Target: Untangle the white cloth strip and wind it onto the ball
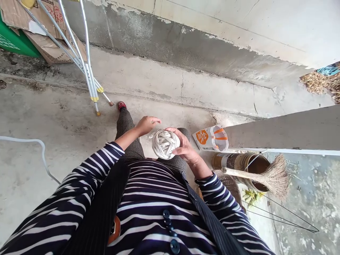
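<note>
Concrete floor [66, 127] below a rough wall [186, 46]; crutches [85, 67] lean at upper left, with a bucket [247, 164], a whisk [265, 175] and a printed bag [211, 139] to my right. My right hand [186, 147] cups a white ball of cord [165, 143] above my lap, fingers wrapped round its far side. My left hand [147, 124], just beside the ball, pinches the loose strand [153, 134] between curled fingertips.

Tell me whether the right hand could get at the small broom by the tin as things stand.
Probably yes, but not freely: the right hand is wrapped around the ball of white cord. The small broom lies across the tin on that side, with nothing visibly between.
</note>
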Demonstrator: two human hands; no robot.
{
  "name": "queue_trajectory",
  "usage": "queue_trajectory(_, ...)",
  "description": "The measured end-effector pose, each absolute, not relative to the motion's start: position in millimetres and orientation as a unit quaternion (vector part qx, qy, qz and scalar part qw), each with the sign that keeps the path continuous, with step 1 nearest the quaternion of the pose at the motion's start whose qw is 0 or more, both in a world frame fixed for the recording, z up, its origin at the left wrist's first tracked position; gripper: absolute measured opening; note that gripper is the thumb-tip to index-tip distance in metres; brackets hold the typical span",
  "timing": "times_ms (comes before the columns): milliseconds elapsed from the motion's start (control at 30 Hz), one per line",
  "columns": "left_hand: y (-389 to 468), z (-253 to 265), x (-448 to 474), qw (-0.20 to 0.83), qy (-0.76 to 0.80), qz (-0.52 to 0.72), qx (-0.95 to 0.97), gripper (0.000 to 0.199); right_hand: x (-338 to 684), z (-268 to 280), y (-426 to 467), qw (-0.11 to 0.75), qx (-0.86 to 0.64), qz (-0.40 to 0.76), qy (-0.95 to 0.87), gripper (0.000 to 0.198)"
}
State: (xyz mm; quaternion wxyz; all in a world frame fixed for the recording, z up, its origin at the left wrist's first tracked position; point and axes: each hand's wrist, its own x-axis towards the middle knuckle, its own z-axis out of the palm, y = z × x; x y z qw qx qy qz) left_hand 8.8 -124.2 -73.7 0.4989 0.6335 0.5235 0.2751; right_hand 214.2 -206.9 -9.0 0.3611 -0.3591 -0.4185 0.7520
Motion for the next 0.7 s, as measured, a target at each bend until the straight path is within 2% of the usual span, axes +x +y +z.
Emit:
queue_trajectory(167, -158, -48, 11, 0.579, 0.447, 0.347, 0.586, 0.033, 219, -10, -203, 0.392, -0.363, 0.754, -0.383, 0.075)
queue_trajectory(267, -167, -38, 12, 0.557, 0.428, 0.376, 0.604, 0.035, 221, -11, -198, 0.394, -0.362, 0.760, -0.369, 0.071)
queue_trajectory(400, -157, -37, 13, 0.499, 0.389, 0.389, 0.670, 0.029, 222, -10, -196, 0.387, -0.352, 0.776, -0.352, 0.068)
queue_trajectory(567, -141, -33, 16, 0.434, 0.364, 0.336, 0.752, 0.020, 231, -6, -196, 0.376, -0.348, 0.789, -0.338, 0.071)
queue_trajectory(700, -138, -24, 18, 0.441, 0.349, 0.308, 0.767, 0.015, 238, 0, -195, 0.379, -0.351, 0.787, -0.338, 0.068)
